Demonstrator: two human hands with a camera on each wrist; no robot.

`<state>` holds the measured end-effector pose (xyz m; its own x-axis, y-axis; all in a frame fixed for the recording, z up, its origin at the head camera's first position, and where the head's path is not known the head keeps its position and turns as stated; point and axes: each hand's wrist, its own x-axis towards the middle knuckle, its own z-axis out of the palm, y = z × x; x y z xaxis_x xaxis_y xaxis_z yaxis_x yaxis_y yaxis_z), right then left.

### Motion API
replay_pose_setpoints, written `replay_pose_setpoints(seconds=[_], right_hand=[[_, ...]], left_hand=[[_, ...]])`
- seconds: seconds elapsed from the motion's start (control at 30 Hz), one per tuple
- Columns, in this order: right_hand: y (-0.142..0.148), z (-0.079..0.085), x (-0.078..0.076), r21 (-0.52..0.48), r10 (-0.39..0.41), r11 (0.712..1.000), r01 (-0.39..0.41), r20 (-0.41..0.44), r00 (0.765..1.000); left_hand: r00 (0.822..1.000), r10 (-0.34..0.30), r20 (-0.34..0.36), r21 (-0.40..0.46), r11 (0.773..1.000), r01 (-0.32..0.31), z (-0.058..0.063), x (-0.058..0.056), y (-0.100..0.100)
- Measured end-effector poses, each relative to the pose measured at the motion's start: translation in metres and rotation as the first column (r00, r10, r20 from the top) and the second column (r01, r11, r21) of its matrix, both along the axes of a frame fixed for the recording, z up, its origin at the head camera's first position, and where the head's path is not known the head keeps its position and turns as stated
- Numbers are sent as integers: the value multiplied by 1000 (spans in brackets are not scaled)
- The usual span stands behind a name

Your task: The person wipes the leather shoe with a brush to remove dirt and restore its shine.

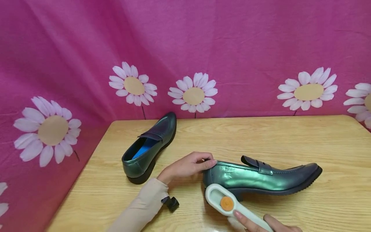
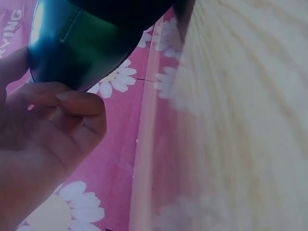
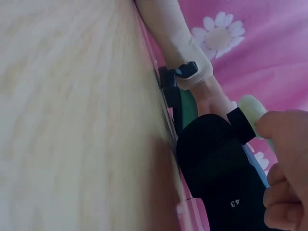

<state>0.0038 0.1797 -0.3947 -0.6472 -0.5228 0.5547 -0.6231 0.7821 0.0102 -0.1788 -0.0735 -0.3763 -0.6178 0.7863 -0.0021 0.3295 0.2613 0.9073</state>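
A shiny green loafer [image 1: 249,177] lies tipped on its side edge on the table, toe to the right, sole facing the near side. My left hand [image 1: 188,166] pinches the back of its collar between thumb and fingers, also seen close up in the left wrist view. A pale brush [image 1: 242,211] with an orange disc is gripped in my right hand [image 1: 255,224], index finger along its handle. Its head overlaps the heel end of the loafer. In the right wrist view, the brush's black bristles [image 3: 242,126] sit beside the black sole [image 3: 216,168], marked 43.
A second green loafer [image 1: 163,132] with a blue insole stands upright at the back left. Behind the wooden table [image 1: 261,135] hangs a magenta cloth [image 1: 232,48] printed with white daisies. A black strap mount [image 1: 171,203] is on my left wrist.
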Motion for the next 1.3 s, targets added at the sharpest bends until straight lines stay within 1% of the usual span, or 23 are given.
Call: replay_pose_setpoints(seconds=[0.07, 0.1, 0.17, 0.27, 0.3, 0.33, 0.37, 0.4, 0.5, 0.57, 0.6, 0.67, 0.73, 0.77, 0.87, 0.9, 0.97, 1.03, 1.07, 1.13, 1.2, 1.27, 1.3], right_hand=[[0, -2, 3, 51, -23, 999, 20, 63, 998], [1, -3, 3, 53, -37, 998, 33, 66, 997], [0, -5, 4, 24, -59, 998, 58, 46, 997], [-2, -6, 3, 16, -52, 999, 52, 2, 999], [-1, -5, 3, 6, -59, 998, 59, 2, 998], [-1, -4, 3, 3, -72, 997, 72, -3, 997], [0, -3, 3, 12, -103, 995, 102, 21, 994], [1, -1, 2, 12, -112, 994, 112, 24, 993], [6, 4, -4, -28, -116, 993, 115, -16, 993], [7, 4, -10, -57, -72, 996, 67, -77, 994], [7, 4, -12, -66, -32, 998, 24, -117, 993], [6, 3, -15, -79, 18, 996, -31, -166, 986], [6, 2, -18, -74, 60, 994, -76, -201, 978], [7, 2, -18, -75, 63, 994, -80, -198, 978], [9, 4, -20, -96, 76, 991, -98, -209, 975], [10, 5, -20, -94, 71, 991, -91, -198, 978], [11, 6, -18, -96, 52, 993, -68, -161, 986], [11, 6, -18, -94, 48, 994, -63, -150, 988], [11, 6, -18, -96, 44, 994, -58, -144, 989], [10, 6, -18, -92, 44, 994, -58, -149, 988], [10, 6, -18, -87, 60, 993, -78, -191, 980], [9, 5, -18, -82, 62, 993, -82, -223, 973], [9, 5, -18, -79, 58, 994, -78, -229, 972]], left_hand=[[1000, -9, -2, 0, 1000, 9, 2, 0, 1], [1000, -9, 3, -2, 1000, 9, 2, 1, 2], [1000, -4, 15, -13, 1000, 5, 3, 2, 2], [1000, 2, 16, -35, 999, -1, 5, 3, 1], [1000, 2, 8, -42, 999, -1, 6, 4, 1], [1000, 5, -5, -52, 999, -5, 7, 4, 1], [1000, 7, -30, -62, 998, -9, 8, 4, 2], [998, 10, -60, -73, 997, -14, 10, 4, 3], [990, 23, -137, -103, 994, -37, 15, 4, 5], [986, 25, -164, -122, 992, -46, 17, 5, 5], [985, 22, -171, -133, 990, -45, 18, 6, 4], [986, -1, -169, -153, 988, -25, 20, 8, 0], [986, -40, -164, -179, 984, 11, 25, 11, -5], [985, -67, -160, -195, 980, 34, 27, 12, -7], [973, -145, -181, -274, 957, 92, 36, 19, -8], [966, -162, -201, -308, 947, 94, 39, 23, -8], [948, -177, -266, -392, 918, 62, 42, 31, -4], [911, -177, -373, -469, 883, -21, 44, 41, 0], [892, -167, -419, -494, 867, -69, 44, 46, 3], [844, -157, -512, -527, 834, -164, 44, 54, 8], [799, -161, -580, -548, 802, -237, 42, 60, 14], [777, -165, -608, -561, 781, -273, 40, 66, 18], [769, -169, -616, -567, 773, -285, 38, 68, 20]])
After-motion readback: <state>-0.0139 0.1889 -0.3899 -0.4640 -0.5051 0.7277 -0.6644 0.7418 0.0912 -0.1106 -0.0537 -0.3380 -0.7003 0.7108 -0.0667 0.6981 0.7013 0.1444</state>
